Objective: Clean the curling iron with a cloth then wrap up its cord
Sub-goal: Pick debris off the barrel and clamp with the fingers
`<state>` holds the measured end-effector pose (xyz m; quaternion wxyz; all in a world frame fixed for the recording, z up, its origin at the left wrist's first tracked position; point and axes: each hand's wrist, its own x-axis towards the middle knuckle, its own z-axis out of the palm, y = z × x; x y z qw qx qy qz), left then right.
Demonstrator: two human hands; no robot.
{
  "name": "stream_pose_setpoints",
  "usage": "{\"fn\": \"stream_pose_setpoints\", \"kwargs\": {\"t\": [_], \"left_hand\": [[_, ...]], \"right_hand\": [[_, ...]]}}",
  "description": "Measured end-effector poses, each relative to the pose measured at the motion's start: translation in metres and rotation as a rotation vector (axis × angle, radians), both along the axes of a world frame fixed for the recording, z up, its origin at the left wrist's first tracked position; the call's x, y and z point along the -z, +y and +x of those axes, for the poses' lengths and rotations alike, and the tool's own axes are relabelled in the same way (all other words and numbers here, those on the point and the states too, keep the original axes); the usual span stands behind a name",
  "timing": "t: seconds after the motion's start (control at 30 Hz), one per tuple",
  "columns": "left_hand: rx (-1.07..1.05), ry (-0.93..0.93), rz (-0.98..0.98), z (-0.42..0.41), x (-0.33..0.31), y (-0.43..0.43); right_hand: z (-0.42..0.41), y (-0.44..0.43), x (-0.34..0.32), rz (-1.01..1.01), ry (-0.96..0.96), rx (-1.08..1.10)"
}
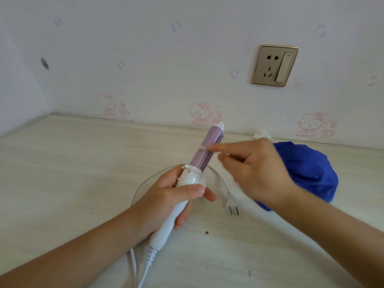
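Head view, centre of frame: my left hand grips the white-handled, purple-barrelled plastic curling iron upright, my right hand seemingly pinches a blurred thin white cloth at its barrel, so I'd wipe lengthwise, turning the handle.

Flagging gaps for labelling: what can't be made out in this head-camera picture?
Head view.
Blurred: right hand, by motion; whether it pinches something against the curling iron is unclear.
Hidden: near side of the blue cloth, behind the right wrist; most of a white scrap by the wall, behind that hand.
Cut off: the cord, by the bottom edge; the left hand also covers part.
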<state>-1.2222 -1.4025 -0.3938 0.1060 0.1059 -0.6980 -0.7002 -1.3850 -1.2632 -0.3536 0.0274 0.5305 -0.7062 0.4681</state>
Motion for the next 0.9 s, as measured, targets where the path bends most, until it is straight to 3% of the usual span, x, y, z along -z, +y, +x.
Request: {"fn": "stream_pose_setpoints", "kwargs": {"t": [0.1, 0.27, 0.37, 0.43, 0.63, 0.8, 0.9], "left_hand": [[-0.017, 0.014, 0.090, 0.000, -0.001, 0.001], [-0.005, 0.001, 0.184, 0.000, -0.003, 0.003], [-0.015, -0.002, 0.218, 0.000, -0.005, 0.003], [-0.009, 0.004, 0.212, 0.000, -0.006, 0.000], [-0.035, 0.006, 0.102, 0.001, 0.001, -0.003], [-0.077, 0.039, 0.111, 0.000, 0.001, -0.004], [-0.062, 0.049, 0.144, -0.003, 0.002, -0.006]], "right_hand": [[0.011, -0.002, 0.004, 0.060, 0.030, -0.083], [-0.008, -0.003, -0.004, -0.017, -0.019, 0.035], [0.014, -0.001, 0.010, -0.018, 0.029, -0.127], [0.018, -0.002, 0.011, 0.005, 0.045, -0.138], [-0.018, -0.003, -0.008, -0.087, -0.060, 0.093], [0.006, -0.004, 0.013, -0.031, 0.011, -0.108], [0.004, -0.005, 0.008, -0.020, 0.022, -0.080]]}}
